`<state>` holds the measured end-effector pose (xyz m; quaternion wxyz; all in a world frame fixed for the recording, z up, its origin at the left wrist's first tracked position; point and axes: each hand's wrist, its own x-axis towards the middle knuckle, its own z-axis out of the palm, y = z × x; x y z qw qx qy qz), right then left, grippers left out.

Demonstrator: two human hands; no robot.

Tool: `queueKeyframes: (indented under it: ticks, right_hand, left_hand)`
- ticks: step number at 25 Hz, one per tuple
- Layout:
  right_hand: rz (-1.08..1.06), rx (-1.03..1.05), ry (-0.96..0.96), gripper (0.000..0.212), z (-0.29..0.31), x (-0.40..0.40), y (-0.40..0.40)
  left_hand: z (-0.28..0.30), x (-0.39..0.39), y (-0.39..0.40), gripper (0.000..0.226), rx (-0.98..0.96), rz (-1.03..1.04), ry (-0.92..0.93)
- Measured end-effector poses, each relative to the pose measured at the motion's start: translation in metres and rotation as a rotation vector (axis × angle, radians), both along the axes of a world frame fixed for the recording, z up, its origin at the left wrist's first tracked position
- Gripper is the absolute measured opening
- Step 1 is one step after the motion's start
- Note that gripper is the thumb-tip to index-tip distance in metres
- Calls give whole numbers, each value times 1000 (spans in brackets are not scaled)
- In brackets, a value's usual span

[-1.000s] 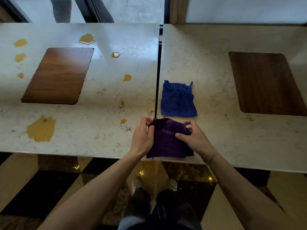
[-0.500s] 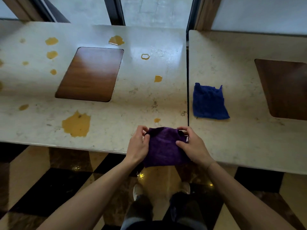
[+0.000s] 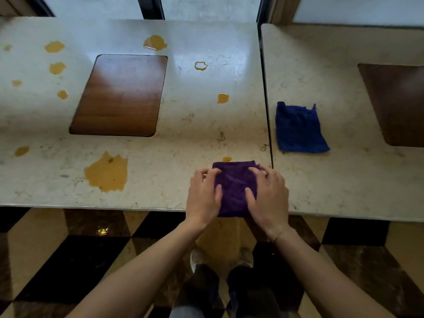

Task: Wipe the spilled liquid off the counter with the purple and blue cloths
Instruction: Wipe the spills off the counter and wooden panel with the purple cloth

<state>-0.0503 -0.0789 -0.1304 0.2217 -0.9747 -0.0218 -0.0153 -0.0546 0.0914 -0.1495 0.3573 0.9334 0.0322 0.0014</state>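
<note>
A folded purple cloth [image 3: 234, 187] lies flat on the marble counter [image 3: 174, 145] at its near edge, just left of the seam between the two counter slabs. My left hand [image 3: 203, 196] presses on its left side and my right hand [image 3: 268, 198] on its right side, fingers spread over the far corners. A small amber spill [image 3: 226, 159] touches the cloth's far edge. A large amber puddle [image 3: 106, 172] sits to the left. The blue cloth [image 3: 298, 129] lies untouched on the right slab.
More amber spots dot the left slab: one [image 3: 222, 98] beyond the purple cloth, a ring [image 3: 200, 65], a puddle [image 3: 155, 42] at the back, and several small ones at far left [image 3: 55, 47]. Wooden insets [image 3: 119, 95] [image 3: 399, 104] sit in each slab.
The purple cloth, held up by its top corners at the counter's edge before, now lies flat on the counter under both hands. My view has shifted left.
</note>
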Motion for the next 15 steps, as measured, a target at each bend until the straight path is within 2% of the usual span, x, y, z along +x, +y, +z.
queueKeyframes:
  ticks: [2, 5, 10, 15]
  right_hand:
    - [156, -110, -44, 47, -9, -10, 7]
    - [240, -198, 47, 56, -23, -13, 8]
    - [321, -238, 99, 62, -41, -4, 12]
    - [255, -334, 150, 69, -56, 2, 32]
  left_hand:
    - [-11, -13, -5, 41, 213, -189, -71]
    - [-25, -18, -7, 55, 393, -308, 4]
    - [-37, -19, 25, 65, 437, -305, 62]
    - [-40, 12, 93, 68, 590, -252, 108]
